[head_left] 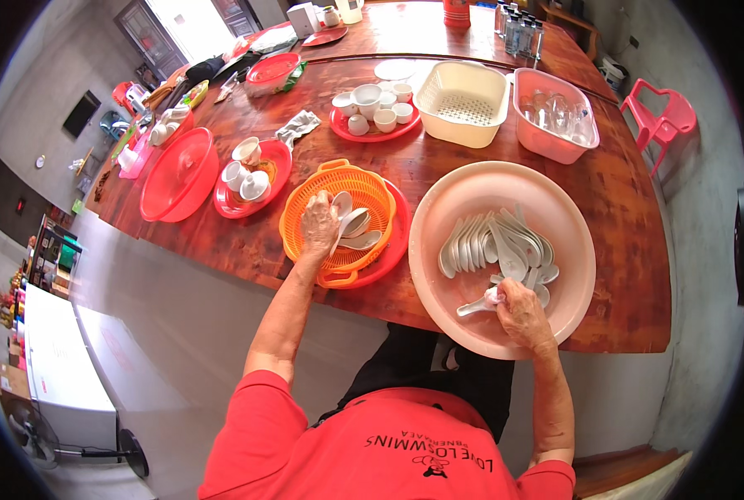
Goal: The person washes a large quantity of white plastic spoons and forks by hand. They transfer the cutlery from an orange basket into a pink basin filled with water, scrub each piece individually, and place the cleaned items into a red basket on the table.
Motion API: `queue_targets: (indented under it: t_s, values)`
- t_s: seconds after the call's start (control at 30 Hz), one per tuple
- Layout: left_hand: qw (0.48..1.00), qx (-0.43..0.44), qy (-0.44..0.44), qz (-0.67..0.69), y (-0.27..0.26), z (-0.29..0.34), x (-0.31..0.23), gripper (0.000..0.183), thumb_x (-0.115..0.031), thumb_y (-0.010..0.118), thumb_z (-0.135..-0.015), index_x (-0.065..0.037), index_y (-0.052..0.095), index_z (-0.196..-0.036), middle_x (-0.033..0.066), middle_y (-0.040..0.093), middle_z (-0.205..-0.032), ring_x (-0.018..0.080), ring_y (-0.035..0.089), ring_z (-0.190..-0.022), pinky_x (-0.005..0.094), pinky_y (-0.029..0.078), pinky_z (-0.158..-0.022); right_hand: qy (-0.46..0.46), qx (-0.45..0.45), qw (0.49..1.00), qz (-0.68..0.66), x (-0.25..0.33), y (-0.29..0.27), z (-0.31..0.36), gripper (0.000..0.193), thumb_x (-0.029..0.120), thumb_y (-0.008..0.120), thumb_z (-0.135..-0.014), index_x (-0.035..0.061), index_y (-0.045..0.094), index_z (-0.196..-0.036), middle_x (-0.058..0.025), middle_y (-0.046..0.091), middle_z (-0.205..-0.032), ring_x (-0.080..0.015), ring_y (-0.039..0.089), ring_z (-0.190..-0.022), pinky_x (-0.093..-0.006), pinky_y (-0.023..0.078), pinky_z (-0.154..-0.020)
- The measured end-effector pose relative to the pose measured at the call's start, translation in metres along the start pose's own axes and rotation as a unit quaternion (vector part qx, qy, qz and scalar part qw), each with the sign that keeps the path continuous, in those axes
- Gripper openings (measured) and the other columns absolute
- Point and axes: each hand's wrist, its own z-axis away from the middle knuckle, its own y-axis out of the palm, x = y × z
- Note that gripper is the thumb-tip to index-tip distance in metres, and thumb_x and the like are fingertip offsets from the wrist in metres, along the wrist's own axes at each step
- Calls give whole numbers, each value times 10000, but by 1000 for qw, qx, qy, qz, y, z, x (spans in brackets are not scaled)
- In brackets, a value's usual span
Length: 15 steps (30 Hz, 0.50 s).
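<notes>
My left hand is inside an orange colander, its fingers closed on a white soup spoon. Beside it more white soup spoons lie in the colander, which stands partly on a red tray. Over the near side of a large pale-pink basin, my right hand is closed on another white soup spoon. A small white wad shows at its fingertips; I cannot tell whether it is cloth or foam. Several white soup spoons lie in a row in the basin, with others jumbled nearby.
White cups stand on red plates behind the colander. At the back are a cream basket and a pink tub of clear glasses. A red basin is at left, and small bottles stand far right. A pink chair is beyond the table.
</notes>
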Motion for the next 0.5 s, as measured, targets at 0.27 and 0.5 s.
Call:
queue_targets:
  t_s: [0.27, 0.5]
  values:
    - [991, 56, -21, -122, 20, -3, 30, 246, -330, 609, -776, -135, 610, -927, 126, 616, -914, 330, 588, -877, 471, 477, -739, 34, -62, 997, 24, -3, -4, -2, 107, 57, 510, -778, 7, 481, -868, -218, 556, -825, -413, 542, -796, -479, 422, -684]
    - [977, -76, 189, -55, -26, 10, -87, 192, -185, 633, -770, -73, 622, -926, 114, 593, -945, 289, 543, -913, 420, 441, -752, 124, -237, 964, 12, -9, -3, -3, 86, 27, 525, -801, 1, 496, -878, -197, 579, -802, -362, 573, -761, -416, 446, -672]
